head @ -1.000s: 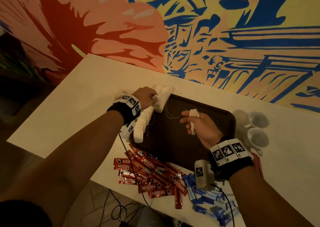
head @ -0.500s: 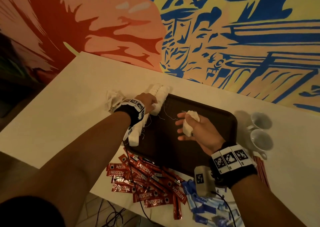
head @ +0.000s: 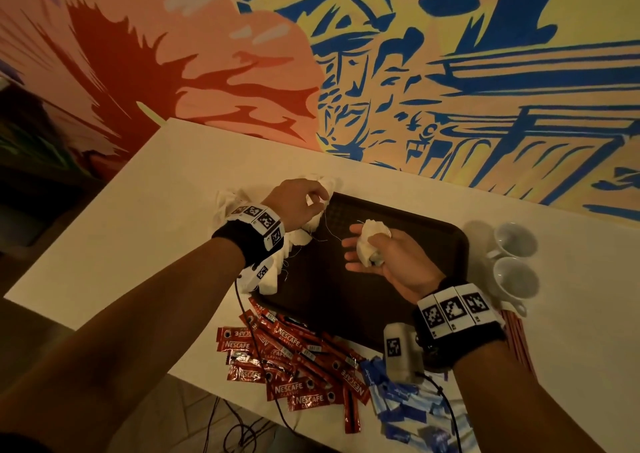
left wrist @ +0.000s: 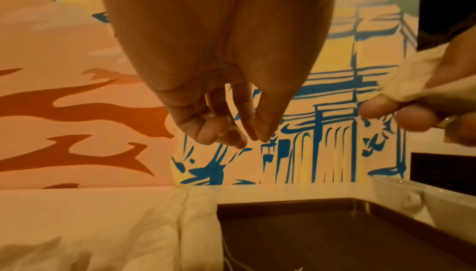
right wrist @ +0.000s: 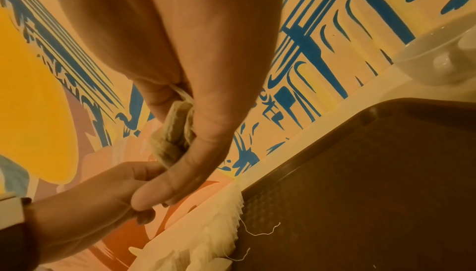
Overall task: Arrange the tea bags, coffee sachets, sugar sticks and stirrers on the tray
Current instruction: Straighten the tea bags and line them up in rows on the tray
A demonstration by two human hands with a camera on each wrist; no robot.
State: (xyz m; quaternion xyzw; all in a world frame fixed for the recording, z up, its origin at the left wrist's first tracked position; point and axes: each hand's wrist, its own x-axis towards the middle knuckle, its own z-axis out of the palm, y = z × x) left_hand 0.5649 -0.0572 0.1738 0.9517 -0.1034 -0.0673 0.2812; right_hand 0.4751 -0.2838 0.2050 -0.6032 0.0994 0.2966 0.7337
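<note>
My right hand (head: 367,250) is held palm up over the dark brown tray (head: 398,310) and grips a small bunch of white tea bags (head: 367,241), which the right wrist view shows pinched under the thumb (right wrist: 177,133). My left hand (head: 313,201) hovers at the tray's far left corner and pinches a small white string tag, with thin thread trailing down. In the left wrist view its fingertips (left wrist: 262,135) meet. A row of tea bags (head: 298,239) lies along the tray's left edge. Red coffee sachets (head: 287,359) and blue sugar sticks (head: 398,400) lie in front of the tray, red stirrers (head: 516,335) to its right.
Two white cups (head: 514,258) stand right of the tray. A painted wall rises behind the white table (head: 156,217). More crumpled tea bags (head: 228,203) lie left of my left wrist. Cables hang over the table's near edge.
My left hand has lifted off the row of tea bags and now pinches a string tag. My right hand has turned palm up with its tea bags.
</note>
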